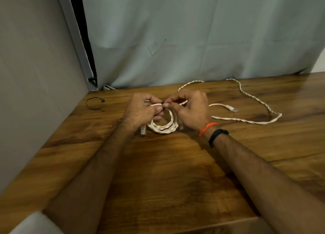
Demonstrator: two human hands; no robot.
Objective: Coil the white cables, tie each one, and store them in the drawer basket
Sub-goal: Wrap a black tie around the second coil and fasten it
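Note:
A coiled white twisted cable (164, 126) lies on the wooden table (158, 172), its clear plugs sticking out at the left and right of the coil. My left hand (140, 109) grips the top of the coil. My right hand (191, 109) pinches a small black tie (164, 103) at the same spot, fingertips of both hands meeting there. A second white cable (253, 97) lies loose and uncoiled to the right, with one clear plug (232, 108) showing. No drawer basket is in view.
A spare black tie (95, 103) lies curved on the table at the far left, near a grey wall panel (35, 75). A pale curtain (193, 37) hangs behind the table's back edge. A white object (35, 223) shows at the bottom left corner.

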